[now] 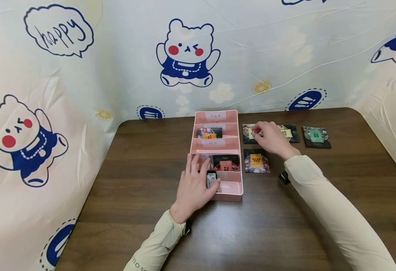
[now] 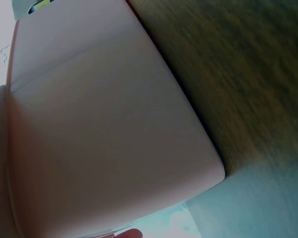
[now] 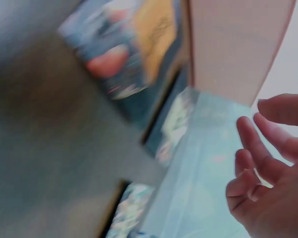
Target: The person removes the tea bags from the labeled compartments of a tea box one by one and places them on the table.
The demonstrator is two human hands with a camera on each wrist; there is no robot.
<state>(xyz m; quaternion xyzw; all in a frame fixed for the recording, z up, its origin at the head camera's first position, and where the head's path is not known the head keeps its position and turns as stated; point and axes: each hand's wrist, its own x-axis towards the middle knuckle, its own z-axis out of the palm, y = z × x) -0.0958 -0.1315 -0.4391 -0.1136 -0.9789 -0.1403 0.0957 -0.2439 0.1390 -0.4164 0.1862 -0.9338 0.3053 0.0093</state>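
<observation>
My left hand rests over the front left part of a pink divided box, fingers spread across its rim. Between thumb and fingers a black-and-grey sachet shows in the front compartment, partly covered. Behind it, a sachet with a pink label stands in the box; an orange-labelled sachet is in a compartment farther back. Above the sachets right of the box hovers my right hand, its fingers loosely bent around nothing in the right wrist view. Beneath it lies a sachet with a pale yellow label.
An orange-labelled sachet lies beside the box's right wall. Farther right are another pale-yellow-labelled sachet and a green-labelled one. A printed cloth hangs behind the wooden table.
</observation>
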